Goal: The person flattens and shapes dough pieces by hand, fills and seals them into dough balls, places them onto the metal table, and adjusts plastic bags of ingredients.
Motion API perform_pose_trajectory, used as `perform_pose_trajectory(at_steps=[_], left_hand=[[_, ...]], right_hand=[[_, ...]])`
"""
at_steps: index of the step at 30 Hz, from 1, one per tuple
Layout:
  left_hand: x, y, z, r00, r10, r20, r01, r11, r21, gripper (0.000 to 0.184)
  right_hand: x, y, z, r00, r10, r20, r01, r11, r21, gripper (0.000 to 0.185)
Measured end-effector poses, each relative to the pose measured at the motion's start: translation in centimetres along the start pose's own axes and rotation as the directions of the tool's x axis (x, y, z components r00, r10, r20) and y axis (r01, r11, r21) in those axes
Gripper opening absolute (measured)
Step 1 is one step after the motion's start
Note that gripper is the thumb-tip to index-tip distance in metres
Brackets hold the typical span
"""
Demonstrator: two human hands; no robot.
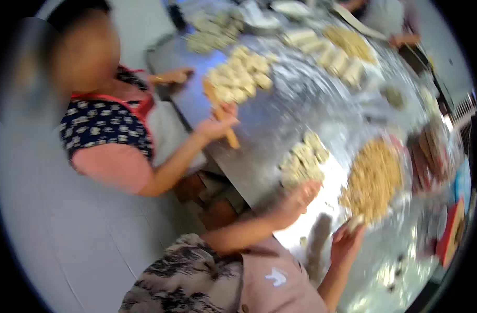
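My left hand [300, 201] is at the near edge of a cluster of pale dough pieces [302, 160]. Motion blur smears its fingers, and I cannot tell whether they grip anything. Lower right, my right hand [347, 241] is closed on a small pale piece of dough [355, 223], at the near edge of a heap of light-brown crumbly filling [375, 180]. Between the hands, a dark rolling pin-like shape [319, 235] lies blurred on the metal table [259, 180].
Across the corner, another person holds a wooden rolling pin [232, 136] beside a dough pile [238, 75]. Pale dough rolls [338, 62] and another filling heap [348, 43] lie farther back. Plastic bags [431, 154] and a red box [451, 232] stand at right.
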State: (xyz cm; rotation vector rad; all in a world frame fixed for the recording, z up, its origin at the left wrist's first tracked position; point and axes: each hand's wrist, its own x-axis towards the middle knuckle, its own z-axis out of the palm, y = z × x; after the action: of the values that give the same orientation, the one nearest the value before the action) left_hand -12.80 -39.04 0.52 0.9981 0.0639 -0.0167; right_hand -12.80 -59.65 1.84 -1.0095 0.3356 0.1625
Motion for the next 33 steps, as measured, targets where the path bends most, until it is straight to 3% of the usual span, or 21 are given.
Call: perform_pose_trajectory(at_steps=[1, 2, 4, 5, 7, 8, 10, 11, 12, 13, 14, 15, 17, 19, 21, 22, 24, 28, 31, 32, 33], left_hand=[[-0.6, 3.3, -0.1, 0.995, -0.050, -0.084, 0.066, 0.977, 0.202, 0.025], [-0.7, 3.1, -1.1, 0.980, 0.120, -0.158, -0.038, 0.894, 0.446, 0.027], [-1.3, 2.2, -3.6, 0.909, 0.191, -0.371, 0.092, 0.775, 0.625, 0.031], [-1.7, 1.9, -4.3, 0.893, 0.300, -0.336, 0.044, 0.685, 0.727, 0.032], [-2.8, 2.2, -4.4, 0.914, 0.334, -0.233, 0.048, 0.480, 0.876, 0.034], [-3.2, 1.8, -4.3, 0.926, 0.310, -0.214, 0.055, 0.450, 0.891, 0.035], [-4.0, 0.5, -4.3, 0.945, 0.275, -0.178, 0.062, 0.385, 0.921, 0.037], [-4.1, -0.2, -4.4, 0.947, 0.296, -0.127, 0.038, 0.290, 0.956, 0.040], [-4.1, -0.4, -4.1, 0.952, 0.294, -0.079, 0.014, 0.217, 0.976, 0.041], [-4.0, -0.5, -3.8, 0.955, 0.293, -0.036, -0.005, 0.138, 0.990, 0.043], [-3.8, -0.5, -3.4, 0.963, 0.262, -0.057, 0.010, 0.178, 0.984, 0.042], [-3.5, -0.4, -3.1, 0.971, 0.235, -0.049, 0.005, 0.181, 0.984, 0.040], [-3.2, -0.9, -3.1, 0.977, 0.208, -0.052, -0.001, 0.245, 0.970, 0.036], [-2.9, -0.9, -3.0, 0.988, 0.141, -0.064, 0.017, 0.310, 0.950, 0.035], [-2.9, -1.1, -2.9, 0.995, 0.080, -0.062, 0.031, 0.341, 0.939, 0.035], [-3.0, -1.3, -2.9, 0.996, 0.056, -0.066, 0.042, 0.359, 0.932, 0.035], [-3.3, -1.4, -2.9, 0.996, 0.047, -0.081, 0.057, 0.372, 0.926, 0.037], [-3.5, -1.0, -3.3, 0.978, 0.080, -0.191, 0.113, 0.566, 0.817, 0.042], [-2.9, 0.2, -3.5, 0.957, -0.195, -0.213, 0.284, 0.770, 0.572, 0.048], [-2.8, -0.8, -4.0, 0.975, -0.180, -0.134, 0.221, 0.875, 0.432, 0.049], [-2.6, -0.4, -3.9, 0.964, -0.246, -0.101, 0.266, 0.914, 0.307, 0.047]], right_hand=[[0.0, -2.0, -0.9, 0.993, 0.019, -0.117, -0.001, 0.989, 0.146, 0.043], [0.5, -3.5, -4.2, 0.980, 0.020, -0.196, 0.033, 0.964, 0.263, 0.044], [0.6, -5.9, -11.5, 0.974, -0.180, -0.140, 0.215, 0.929, 0.302, 0.046], [0.3, -7.0, -13.8, 0.943, -0.273, -0.188, 0.319, 0.901, 0.294, 0.046], [-0.4, -8.4, -16.7, 0.886, -0.306, -0.348, 0.419, 0.850, 0.320, 0.049], [-0.7, -8.6, -17.3, 0.864, -0.282, -0.418, 0.426, 0.851, 0.307, 0.048], [-0.3, -7.6, -15.9, 0.805, -0.320, -0.500, 0.403, 0.913, 0.063, 0.042], [0.1, -6.7, -14.5, 0.775, -0.347, -0.529, 0.376, 0.925, -0.055, 0.040], [0.2, -5.7, -10.7, 0.800, -0.322, -0.506, 0.299, 0.946, -0.129, 0.028], [0.6, -4.2, -8.1, 0.825, -0.351, -0.444, 0.251, 0.930, -0.270, 0.029], [0.2, -2.8, -5.4, 0.922, -0.268, -0.280, 0.144, 0.908, -0.394, 0.027], [0.1, -1.0, -3.5, 0.960, -0.236, -0.149, 0.103, 0.796, -0.596, 0.025], [-0.5, 1.3, 0.8, 0.984, -0.150, 0.095, 0.167, 0.610, -0.775, 0.031], [-0.8, 2.4, 4.2, 0.927, -0.165, 0.338, 0.370, 0.244, -0.896, 0.034], [-0.3, 3.3, 5.4, 0.881, -0.074, 0.468, 0.473, 0.103, -0.875, 0.037], [-0.2, 3.8, 5.8, 0.896, -0.025, 0.444, 0.441, 0.184, -0.879, 0.038], [0.3, 4.1, 5.8, 0.894, 0.031, 0.447, 0.437, 0.164, -0.885, 0.035], [0.9, 5.2, 4.8, 0.857, -0.010, 0.516, 0.513, 0.131, -0.849, 0.022], [0.8, 5.1, 5.1, 0.856, -0.028, 0.516, 0.516, 0.106, -0.850, 0.014], [0.7, 5.0, 5.2, 0.880, -0.030, 0.473, 0.472, 0.150, -0.869, 0.011], [0.7, 5.0, 5.2, 0.898, -0.026, 0.438, 0.434, 0.203, -0.878, 0.011]])
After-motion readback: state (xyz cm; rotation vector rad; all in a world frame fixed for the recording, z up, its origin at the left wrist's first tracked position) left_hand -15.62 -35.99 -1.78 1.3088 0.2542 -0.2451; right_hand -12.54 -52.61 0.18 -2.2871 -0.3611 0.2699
